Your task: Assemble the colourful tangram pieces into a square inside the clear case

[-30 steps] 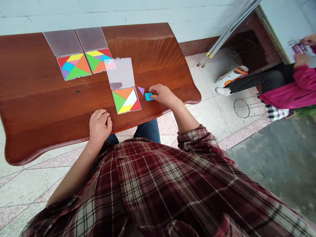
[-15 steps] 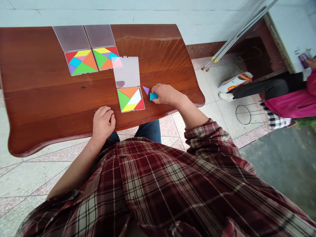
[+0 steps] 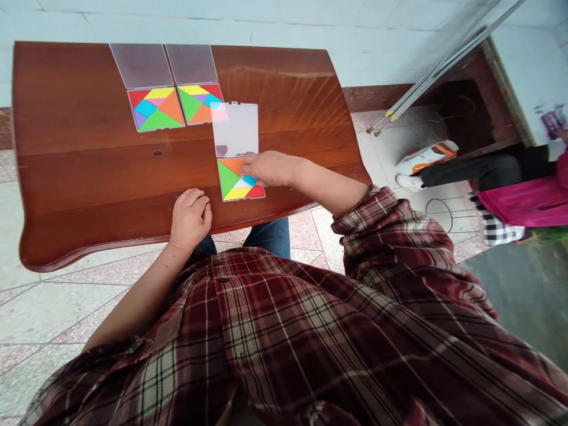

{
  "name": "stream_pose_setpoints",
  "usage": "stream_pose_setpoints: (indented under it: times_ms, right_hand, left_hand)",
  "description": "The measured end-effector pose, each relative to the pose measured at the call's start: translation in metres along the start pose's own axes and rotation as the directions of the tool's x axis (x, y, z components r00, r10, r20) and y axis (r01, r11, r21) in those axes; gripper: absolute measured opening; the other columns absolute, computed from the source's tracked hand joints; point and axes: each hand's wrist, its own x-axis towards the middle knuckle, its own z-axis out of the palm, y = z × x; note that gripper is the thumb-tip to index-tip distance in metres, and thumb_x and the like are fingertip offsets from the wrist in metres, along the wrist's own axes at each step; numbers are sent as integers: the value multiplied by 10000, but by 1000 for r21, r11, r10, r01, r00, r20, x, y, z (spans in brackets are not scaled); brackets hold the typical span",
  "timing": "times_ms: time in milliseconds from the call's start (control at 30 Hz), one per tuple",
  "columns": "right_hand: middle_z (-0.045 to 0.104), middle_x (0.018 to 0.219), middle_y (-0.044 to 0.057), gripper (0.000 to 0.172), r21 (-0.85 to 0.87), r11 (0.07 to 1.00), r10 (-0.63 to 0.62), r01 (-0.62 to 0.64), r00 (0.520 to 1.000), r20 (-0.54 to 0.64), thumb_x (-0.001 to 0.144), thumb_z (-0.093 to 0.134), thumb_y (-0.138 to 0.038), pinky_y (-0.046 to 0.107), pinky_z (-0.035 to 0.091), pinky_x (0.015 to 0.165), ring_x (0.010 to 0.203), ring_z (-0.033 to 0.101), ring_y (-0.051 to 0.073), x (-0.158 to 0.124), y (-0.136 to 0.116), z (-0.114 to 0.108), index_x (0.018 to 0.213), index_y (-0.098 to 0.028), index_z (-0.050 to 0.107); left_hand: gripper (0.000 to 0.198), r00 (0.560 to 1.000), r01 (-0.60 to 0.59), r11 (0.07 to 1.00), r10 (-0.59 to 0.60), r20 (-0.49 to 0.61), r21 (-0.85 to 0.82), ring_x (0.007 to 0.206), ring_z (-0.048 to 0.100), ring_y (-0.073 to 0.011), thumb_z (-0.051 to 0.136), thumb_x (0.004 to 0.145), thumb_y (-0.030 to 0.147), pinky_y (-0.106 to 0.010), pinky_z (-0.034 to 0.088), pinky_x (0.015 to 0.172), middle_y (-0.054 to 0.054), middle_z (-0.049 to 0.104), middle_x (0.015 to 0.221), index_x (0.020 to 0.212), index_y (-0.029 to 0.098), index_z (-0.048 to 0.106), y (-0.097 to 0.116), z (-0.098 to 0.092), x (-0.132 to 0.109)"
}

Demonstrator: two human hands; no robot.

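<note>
My right hand [image 3: 270,168] lies over the near tangram tray [image 3: 242,199], its fingertips pressing a blue tangram piece [image 3: 249,180] into the gap among the orange, green, yellow and red pieces. The tray's clear lid [image 3: 235,130] lies open behind it. My left hand [image 3: 190,219] rests on the wooden table [image 3: 89,177] near its front edge, fingers curled around nothing. The small purple triangle is not visible and may be hidden under my right hand. Two filled tangram trays [image 3: 155,128] [image 3: 197,123] stand farther left.
Frosted lids [image 3: 141,65] [image 3: 191,64] lie open behind those trays. Right of the table lean metal rods [image 3: 444,59]. A seated person in a pink sleeve [image 3: 523,201] has a white shoe [image 3: 409,183] on the tiled floor, near a wire stand [image 3: 439,214].
My right hand has moved left from the table onto the near tray, carrying the blue piece. The purple triangle no longer shows. My left hand stays in place.
</note>
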Motion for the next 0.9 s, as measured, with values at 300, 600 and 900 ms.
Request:
stream_pose_setpoints:
  times_ms: [300, 600, 900]
  right_hand:
    - [617, 1284, 106, 322, 96, 993, 76, -65, 990, -119, 896, 533, -110, 329, 403, 802, 1038, 593, 229, -9, 13, 4, 1193, -178, 637]
    - [660, 1150, 86, 205, 159, 982, 120, -104, 988, -99, 914, 576, -199, 307, 371, 763, 980, 581, 211, -16, 5, 12, 1100, -182, 662]
    - [649, 1185, 104, 222, 142, 984, 124, -108, 987, -107, 902, 584, -176, 314, 383, 774, 1006, 598, 225, -10, 8, 16, 1110, -171, 662]
  left_hand:
    - [239, 1000, 2, 1000, -2, 15, -8, 1166, 591, -309, 442, 912, 277, -537, 451, 1073, -133, 675, 1136, 936, 203, 668, 0, -1, 0]
    - [229, 1000, -5, 1000, 5, 8, 3, 1154, 596, -293, 445, 913, 279, -521, 464, 1064, -115, 674, 1114, 934, 205, 661, 0, -2, 0]
    - [246, 1000, -13, 1000, 13, 4, 12, 1165, 606, -305, 447, 921, 266, -528, 463, 1072, -134, 694, 1130, 944, 185, 678, -1, -1, -2]
